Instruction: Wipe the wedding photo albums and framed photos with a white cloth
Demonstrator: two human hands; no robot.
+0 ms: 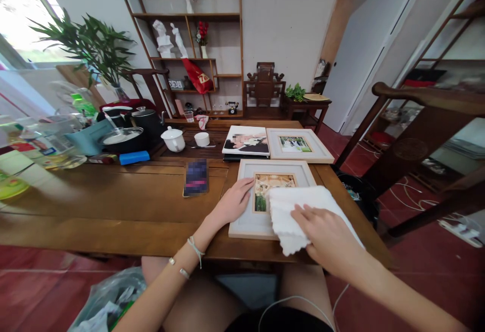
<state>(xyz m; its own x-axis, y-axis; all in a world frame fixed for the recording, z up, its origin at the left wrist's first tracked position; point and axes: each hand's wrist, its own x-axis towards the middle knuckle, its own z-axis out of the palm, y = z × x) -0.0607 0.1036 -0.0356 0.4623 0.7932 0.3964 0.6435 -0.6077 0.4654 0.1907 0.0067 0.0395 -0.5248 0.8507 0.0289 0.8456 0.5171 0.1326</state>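
A picture frame (250, 227) with a pale border and a small photo (261, 195) in its middle lies flat near the table's front edge. My left hand (233, 201) rests on the frame's left side, fingers stretched out flat with the tips at the photo's edge. My right hand (328, 236) has a white cloth (284, 210) under its fingers, pressed over the frame's right part. The cloth hides part of the photo and the frame's right side. Just behind lie a second picture frame (322, 150) and a photo album (237, 149).
A phone (196, 178) lies left of the frame. Farther back are a lidded white cup (173, 141), a small white bowl (202, 139), a blue block (134, 157) and a black kettle (146, 120). Bottles (49, 142) crowd the left. A wooden chair (413, 135) stands at right.
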